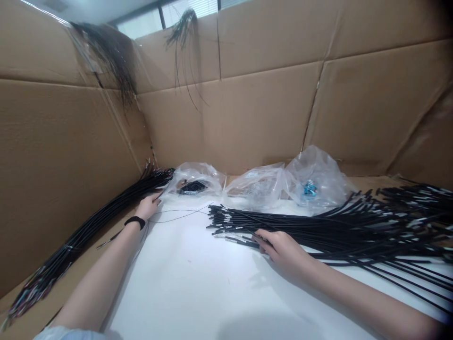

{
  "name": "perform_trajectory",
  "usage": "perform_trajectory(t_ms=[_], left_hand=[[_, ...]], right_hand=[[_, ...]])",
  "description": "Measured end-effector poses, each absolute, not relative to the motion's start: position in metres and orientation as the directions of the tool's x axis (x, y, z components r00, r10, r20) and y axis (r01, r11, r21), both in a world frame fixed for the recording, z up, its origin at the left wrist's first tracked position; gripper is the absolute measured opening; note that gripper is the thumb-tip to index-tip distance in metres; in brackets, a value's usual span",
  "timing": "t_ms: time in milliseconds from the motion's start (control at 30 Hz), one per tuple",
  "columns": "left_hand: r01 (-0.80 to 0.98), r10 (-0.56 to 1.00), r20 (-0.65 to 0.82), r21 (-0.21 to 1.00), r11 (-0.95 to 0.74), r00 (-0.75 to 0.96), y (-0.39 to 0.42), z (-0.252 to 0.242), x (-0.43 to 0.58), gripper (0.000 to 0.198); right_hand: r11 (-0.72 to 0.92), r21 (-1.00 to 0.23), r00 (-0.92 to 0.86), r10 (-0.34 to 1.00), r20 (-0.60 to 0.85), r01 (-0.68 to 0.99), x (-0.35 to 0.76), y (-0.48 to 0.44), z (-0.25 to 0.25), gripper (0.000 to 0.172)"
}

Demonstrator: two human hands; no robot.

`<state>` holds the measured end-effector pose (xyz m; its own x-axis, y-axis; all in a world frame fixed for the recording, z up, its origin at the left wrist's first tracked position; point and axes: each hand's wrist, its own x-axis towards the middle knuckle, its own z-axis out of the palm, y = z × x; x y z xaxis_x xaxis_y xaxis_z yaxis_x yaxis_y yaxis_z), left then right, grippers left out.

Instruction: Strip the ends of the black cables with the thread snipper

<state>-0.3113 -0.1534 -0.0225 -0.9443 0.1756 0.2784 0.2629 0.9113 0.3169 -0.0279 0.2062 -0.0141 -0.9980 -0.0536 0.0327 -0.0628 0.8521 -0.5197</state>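
My left hand (147,206) reaches forward with a black band on its wrist, fingers closed near the end of a long bundle of black cables (106,217) that lies along the left cardboard wall. A thin wire runs from that hand across the white table (198,283). My right hand (279,246) rests on the table at the near edge of a wide pile of black cables (339,226), its fingers curled on one cable at the pile's left end.
Clear plastic bags (262,186) lie at the back of the table, one with black parts (193,186), one with a blue item (310,189). Cardboard walls (269,108) enclose the table on three sides. Dark wire bunches (113,56) hang over the top edge.
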Motion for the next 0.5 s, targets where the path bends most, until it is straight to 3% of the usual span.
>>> perform_trajectory(t_ms=[133,300,500], left_hand=[[0.22,0.17,0.205,0.253,0.942,-0.964,-0.154,-0.02,-0.313,0.04],[0.162,0.121,0.241,0.158,0.974,-0.963,-0.166,-0.015,-0.286,0.05],[0.222,0.208,0.244,0.032,0.975,-0.947,-0.18,-0.013,-0.249,0.03]], right_hand=[[0.868,-0.494,-0.999,-0.042,0.027,-0.049,-0.028,0.208,-0.015,0.025],[0.894,-0.446,-0.999,-0.014,0.039,-0.03,-0.028,0.209,-0.019,0.027],[0.935,-0.355,-1.0,0.0,-0.002,0.001,-0.019,0.197,-0.023,0.021]])
